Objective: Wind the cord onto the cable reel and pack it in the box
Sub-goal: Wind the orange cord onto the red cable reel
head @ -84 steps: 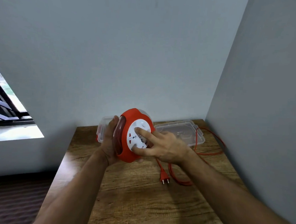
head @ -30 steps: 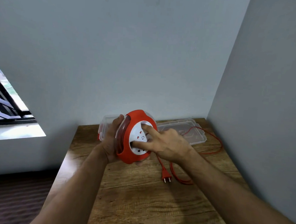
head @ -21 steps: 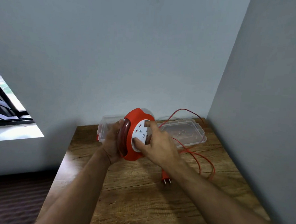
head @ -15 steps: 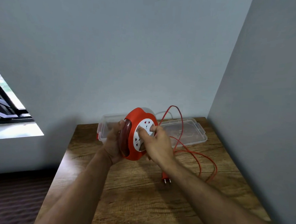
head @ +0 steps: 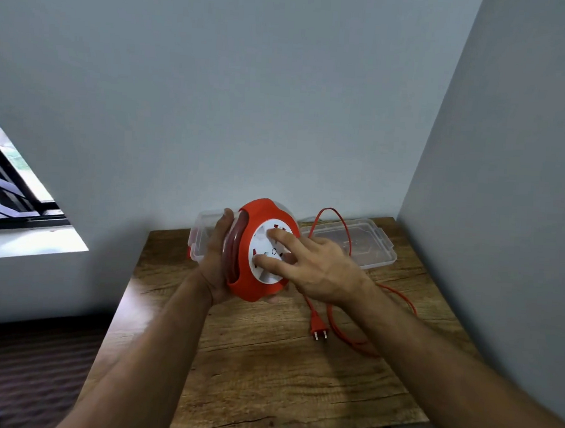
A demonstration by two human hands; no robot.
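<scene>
Head view is showing a round orange plastic cable reel point(head: 254, 281) with a white socket face, being held on edge above the far left part of a wooden table point(head: 264, 378). Wound orange cord is showing through the slot in its rim. The left hand point(head: 217, 262) is cupping the reel's back from behind, fingers pointing up and curling round its edge, gripping it. The right hand point(head: 317, 265) is reaching in from the right, wrist raised, its extended fingertips point(head: 273, 233) pressing on the white face; the fingers are lying nearly straight and spread, closing round nothing.

A loose orange cord point(head: 337, 319) is trailing from behind the right hand: one loop is arching over a clear plastic lid point(head: 374, 252) lying flat on the table's far right, the rest is curving across the wood grain. Its orange two-pin plug point(head: 318, 327) is lying on the table in front of the reel, apart from it.

A clear plastic box point(head: 202, 232) with orange clips is sitting behind the left hand, against the grey-blue wall point(head: 248, 96). A barred window point(head: 8, 190) is showing at the left.
</scene>
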